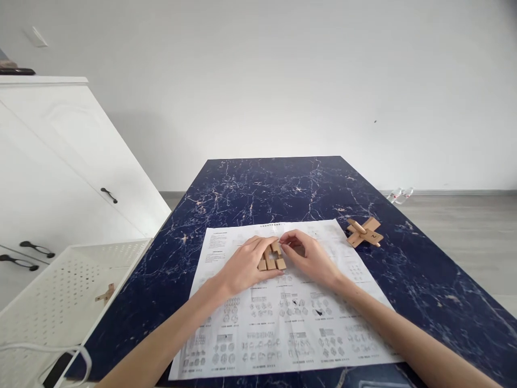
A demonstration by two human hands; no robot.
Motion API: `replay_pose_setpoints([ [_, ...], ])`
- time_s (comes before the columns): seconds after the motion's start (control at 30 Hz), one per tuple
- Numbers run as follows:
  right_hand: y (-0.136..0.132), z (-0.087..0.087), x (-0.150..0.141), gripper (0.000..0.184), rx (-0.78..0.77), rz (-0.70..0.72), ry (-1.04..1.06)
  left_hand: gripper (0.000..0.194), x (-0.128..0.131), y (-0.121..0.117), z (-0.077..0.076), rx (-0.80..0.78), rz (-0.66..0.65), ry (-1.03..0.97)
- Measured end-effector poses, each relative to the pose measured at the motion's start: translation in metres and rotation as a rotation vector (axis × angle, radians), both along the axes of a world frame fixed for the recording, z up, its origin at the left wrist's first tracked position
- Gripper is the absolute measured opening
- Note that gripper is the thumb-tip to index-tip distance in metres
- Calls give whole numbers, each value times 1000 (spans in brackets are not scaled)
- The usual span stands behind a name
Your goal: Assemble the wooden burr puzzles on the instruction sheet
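Several notched wooden puzzle pieces [271, 264] lie side by side on a printed instruction sheet [258, 315]. My left hand [246, 265] is closed around their left side, with the thumb along the near ends and the fingers over the far ends. At their right, my right hand [309, 254] has its thumb and index finger brought together near the far corner of the pieces. Whatever is between those fingertips is too small or hidden to make out. Part of a wooden piece shows under the right palm.
An assembled wooden cross-shaped puzzle [364, 233] stands on the blue marbled table [274, 188], right of the sheet. On the white perforated shelf [81, 275] at left lie another wooden piece [105, 292] and a white cable [44, 346]. Clear bottles [399, 195] are on the floor.
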State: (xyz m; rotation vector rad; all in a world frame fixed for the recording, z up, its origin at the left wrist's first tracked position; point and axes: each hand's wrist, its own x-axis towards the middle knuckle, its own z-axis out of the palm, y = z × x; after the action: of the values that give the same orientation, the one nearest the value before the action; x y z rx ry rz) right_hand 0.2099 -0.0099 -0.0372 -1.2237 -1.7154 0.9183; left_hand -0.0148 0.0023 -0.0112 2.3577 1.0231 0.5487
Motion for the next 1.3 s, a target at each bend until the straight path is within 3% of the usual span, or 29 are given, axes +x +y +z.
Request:
replay_pose_setpoints([
  [0.27,-5,6,2,17,15,15,-59,90,-14,9,0,-5,20,14],
  [0.37,-7,9,4,30,65,89,-112,88,-22,11,2,8,48,31],
  [0.57,-8,6,9,68,146,229,-202,63,-28,15,5,29,-10,46],
  [0.8,-9,7,10,62,79,184,-197,71,-41,24,11,-20,-24,52],
  [0.9,-8,10,10,60,35,139,-108,71,-42,23,17,2,-6,-8],
  [1.07,-4,10,13,66,-145,90,296,67,-34,14,20,-13,48,-192],
  [1.2,-1,11,17,64,-258,109,421,65,-27,10,18,-157,76,-357],
  [1.3,0,12,15,58,-241,121,456,65,-25,9,17,-311,101,-434],
])
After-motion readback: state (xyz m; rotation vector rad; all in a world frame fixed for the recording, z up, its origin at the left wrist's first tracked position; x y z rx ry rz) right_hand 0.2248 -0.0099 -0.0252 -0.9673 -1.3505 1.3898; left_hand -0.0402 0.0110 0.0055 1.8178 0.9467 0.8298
